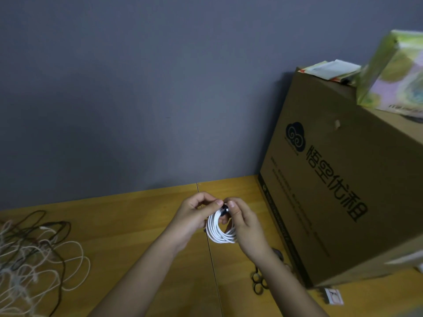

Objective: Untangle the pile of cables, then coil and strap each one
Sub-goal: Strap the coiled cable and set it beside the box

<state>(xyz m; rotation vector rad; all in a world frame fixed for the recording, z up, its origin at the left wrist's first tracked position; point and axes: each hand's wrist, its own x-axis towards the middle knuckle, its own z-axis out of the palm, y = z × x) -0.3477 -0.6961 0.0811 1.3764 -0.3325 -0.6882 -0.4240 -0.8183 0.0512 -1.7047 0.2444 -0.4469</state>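
The far side of the coil (pixel 220 233) is covered by the right hand (pixel 243 227), and a small dark piece at its top, pinched between both thumbs, is too small to be identified. The pile (pixel 34 259) is cut off by the left and bottom edges. The scissors (pixel 259 282) are partly hidden behind the right forearm. The box (pixel 338 191) is cropped at the right edge, and the packet (pixel 393 72) on top is blurred.
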